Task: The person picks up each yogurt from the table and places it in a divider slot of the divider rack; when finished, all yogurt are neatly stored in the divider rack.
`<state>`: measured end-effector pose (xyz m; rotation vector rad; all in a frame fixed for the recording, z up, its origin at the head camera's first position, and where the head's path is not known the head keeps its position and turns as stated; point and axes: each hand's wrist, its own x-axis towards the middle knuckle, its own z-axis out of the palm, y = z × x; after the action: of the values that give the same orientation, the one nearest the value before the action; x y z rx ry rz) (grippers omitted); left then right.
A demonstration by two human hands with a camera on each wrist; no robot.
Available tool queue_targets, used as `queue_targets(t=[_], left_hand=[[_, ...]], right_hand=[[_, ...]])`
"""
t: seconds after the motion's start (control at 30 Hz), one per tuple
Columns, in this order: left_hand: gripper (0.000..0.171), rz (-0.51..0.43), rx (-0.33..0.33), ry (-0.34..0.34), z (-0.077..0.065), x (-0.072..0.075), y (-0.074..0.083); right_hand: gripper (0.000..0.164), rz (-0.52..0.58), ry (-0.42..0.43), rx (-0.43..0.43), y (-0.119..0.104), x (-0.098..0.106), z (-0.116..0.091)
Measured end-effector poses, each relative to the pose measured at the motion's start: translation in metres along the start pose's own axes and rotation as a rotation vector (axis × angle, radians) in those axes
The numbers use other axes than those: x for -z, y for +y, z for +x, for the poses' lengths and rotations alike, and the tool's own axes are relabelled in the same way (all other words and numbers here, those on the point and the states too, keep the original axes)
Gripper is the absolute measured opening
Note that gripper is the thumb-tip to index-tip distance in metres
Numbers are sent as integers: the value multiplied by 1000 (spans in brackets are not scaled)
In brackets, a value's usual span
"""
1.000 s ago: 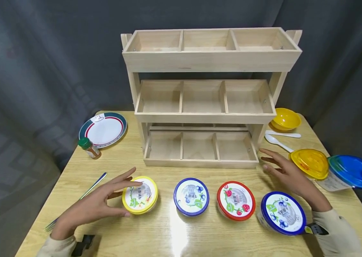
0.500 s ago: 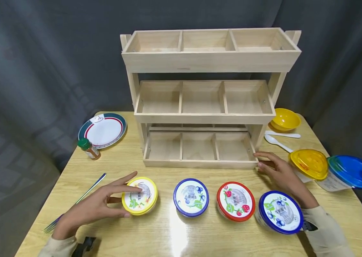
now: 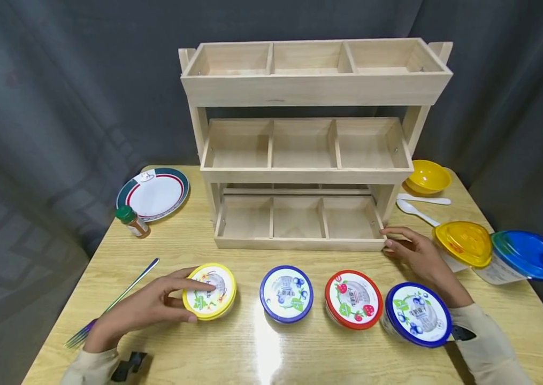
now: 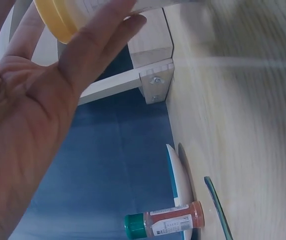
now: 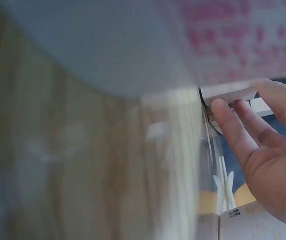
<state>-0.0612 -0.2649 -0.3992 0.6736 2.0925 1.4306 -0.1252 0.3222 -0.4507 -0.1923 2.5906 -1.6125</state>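
While the left hand [image 3: 148,308] grips a yellow-lidded tub [image 3: 212,300], the outstretched right hand [image 3: 420,259] loosely touches the rack [image 3: 307,176].

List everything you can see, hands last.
Rack: 1, pale wood, centre
Plate: 1, white, green rim, left
Jar: 1, green cap, near plate
Fork: 1, multicoloured, left
Yellow tub: 1, yellow lid, left
Blue tubs: 2, blue lids, centre and right
Red tub: 1, red lid, between them
Bowl: 1, yellow, back right
Utensils: 2, white, right
Containers: 2, yellow lid, blue lid, far right
Table: 1, light wood, underneath
Curtain: count unclear, dark grey, background
Wrist gear: 2, black, at cuffs
Sleeves: 2, beige, bottom
Left hand: 1, at yellow tub
Right hand: 1, at rack's lower corner
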Motion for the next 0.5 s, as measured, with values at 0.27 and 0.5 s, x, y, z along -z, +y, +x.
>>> queue_targets(t=[0.27, 0.5], left_hand=[[51, 28, -36, -28, 3, 1, -3], [51, 82, -64, -22, 5, 2, -6]], right_hand=[[39, 11, -7, -11, -1, 0, 1], [39, 47, -12, -2, 0, -1, 0]])
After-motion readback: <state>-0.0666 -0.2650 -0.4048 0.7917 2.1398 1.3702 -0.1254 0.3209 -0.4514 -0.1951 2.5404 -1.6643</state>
